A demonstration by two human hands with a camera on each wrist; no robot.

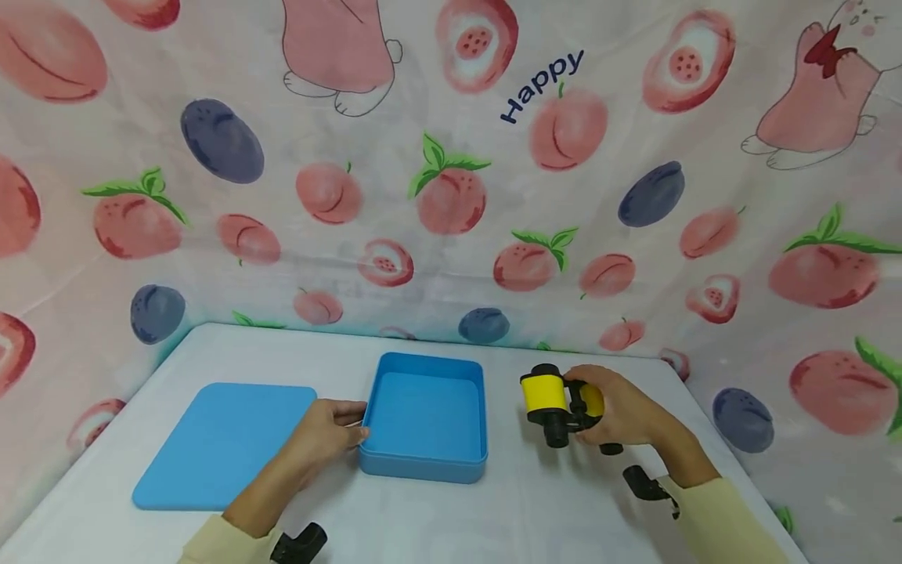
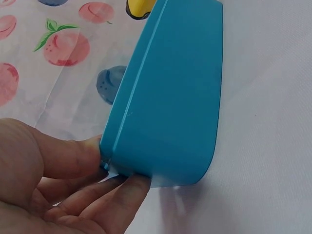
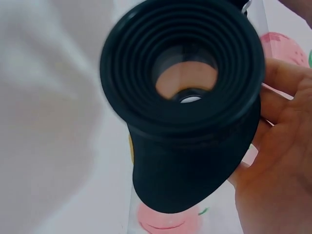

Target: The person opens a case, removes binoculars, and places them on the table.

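Note:
A pair of yellow and black binoculars is held above the right side of the table by my right hand, which grips one barrel. In the right wrist view a black eyepiece fills the middle, with the fingers behind it partly hidden. My left hand pinches the left wall of an open blue box, thumb at the rim and fingers on the outside. The left wrist view shows the box's side wall close up. Nothing is visible inside the box.
A flat blue lid lies on the white table, left of the box and partly behind the left forearm. A fruit-printed cloth hangs behind the table and along its sides. Black devices sit at both wrists.

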